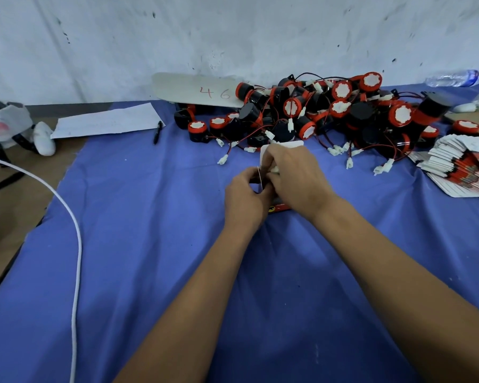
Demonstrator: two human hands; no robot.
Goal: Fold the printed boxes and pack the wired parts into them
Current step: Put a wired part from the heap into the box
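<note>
Both hands (271, 183) clasping box (281, 146) — blue cloth (150, 230)

A pale whitish wall (233, 31), marked with dark specks and scuffs, was seen behind the work surface, lit evenly. The surface was covered by a blue cloth (138, 217), and brown board (9, 189) was exposed along its left edge and at the far right. A white cord (76, 244) was laid in a curve over the cloth's left side, while a sheet of paper (105, 120), a black pen (157, 131) and a plastic bottle (454, 77) were set near the wall.
</note>
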